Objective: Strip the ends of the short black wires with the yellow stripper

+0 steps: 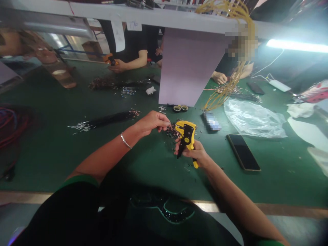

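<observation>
My right hand (196, 154) grips a yellow and black wire stripper (187, 133) by its handles, jaws pointing up and away from me. My left hand (152, 122) pinches a thin wire (169, 124) and holds its end at the stripper's jaws. Under the tool lies a small heap of cut wire bits (172, 131) on the green table (64, 153). A bracelet sits on my left wrist.
A bundle of black wires (107, 119) lies to the left, a dark phone (243, 152) and a clear plastic bag (253, 118) to the right. A white panel (188, 66) stands ahead with tape rolls (180, 108) at its foot. Other people's hands work across the table.
</observation>
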`<state>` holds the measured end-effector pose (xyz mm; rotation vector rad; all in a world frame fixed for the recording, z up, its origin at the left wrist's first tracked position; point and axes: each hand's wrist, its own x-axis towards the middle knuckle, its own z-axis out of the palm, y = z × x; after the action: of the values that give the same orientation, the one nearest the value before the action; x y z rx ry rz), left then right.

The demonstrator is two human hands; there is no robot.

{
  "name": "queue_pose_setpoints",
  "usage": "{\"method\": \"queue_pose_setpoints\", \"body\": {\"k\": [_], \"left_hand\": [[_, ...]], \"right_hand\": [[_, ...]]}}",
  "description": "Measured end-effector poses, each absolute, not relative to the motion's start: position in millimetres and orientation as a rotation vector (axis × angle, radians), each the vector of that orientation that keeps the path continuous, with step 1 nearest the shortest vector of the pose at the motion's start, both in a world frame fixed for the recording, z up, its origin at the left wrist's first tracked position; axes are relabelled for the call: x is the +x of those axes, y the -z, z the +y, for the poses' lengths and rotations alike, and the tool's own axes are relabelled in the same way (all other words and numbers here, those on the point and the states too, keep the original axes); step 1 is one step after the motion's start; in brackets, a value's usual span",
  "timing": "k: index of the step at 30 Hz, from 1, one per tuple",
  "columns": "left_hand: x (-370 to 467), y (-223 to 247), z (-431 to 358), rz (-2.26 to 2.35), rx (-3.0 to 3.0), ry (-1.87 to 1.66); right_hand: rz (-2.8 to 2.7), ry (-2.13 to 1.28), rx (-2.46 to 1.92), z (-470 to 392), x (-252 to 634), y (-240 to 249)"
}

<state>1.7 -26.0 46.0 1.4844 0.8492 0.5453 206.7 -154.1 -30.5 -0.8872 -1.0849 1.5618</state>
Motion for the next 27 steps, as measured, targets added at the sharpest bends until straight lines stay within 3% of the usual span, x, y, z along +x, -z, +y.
{"method": "queue_pose_setpoints", "body": {"k": [27], "left_hand": [[7.7, -41.0, -28.7, 0.803, 1.415, -0.428]], "right_hand": [[-1.151, -1.507, -1.06, -162.0, 198.0, 14.6]]}}
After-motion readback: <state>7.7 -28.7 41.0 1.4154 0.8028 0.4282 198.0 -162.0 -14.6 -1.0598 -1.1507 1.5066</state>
